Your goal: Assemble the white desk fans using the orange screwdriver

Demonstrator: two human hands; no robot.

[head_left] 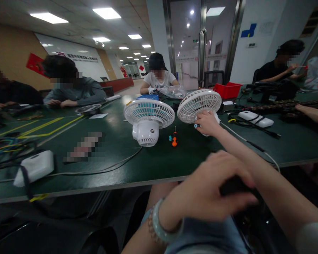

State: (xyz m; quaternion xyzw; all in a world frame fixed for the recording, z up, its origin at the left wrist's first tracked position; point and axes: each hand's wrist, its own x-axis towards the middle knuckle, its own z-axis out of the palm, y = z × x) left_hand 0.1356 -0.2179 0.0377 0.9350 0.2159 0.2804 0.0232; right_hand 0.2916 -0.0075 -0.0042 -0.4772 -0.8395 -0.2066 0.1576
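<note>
Two white fans stand on the green table with their round grilles tipped upward. My right hand (208, 122) reaches to the right fan (198, 102), its fingers curled against the back of the grille and the housing. A small piece with a pale blue end (197, 126) sticks out beside those fingers; whether it belongs to the fan I cannot tell. My left hand (212, 187), slightly blurred, is raised near my right forearm, thumb apart from the bent fingers, with nothing seen in it. The left fan (147, 123) stands untouched. An orange screwdriver (174, 139) and a small teal piece (170, 138) lie between the fans.
White power adapters (255, 119) with cables lie to the right, and a white box (35, 167) sits at the left edge. Behind the fans are a blue box (147, 97) and a red bin (228, 90). Several people sit around the table.
</note>
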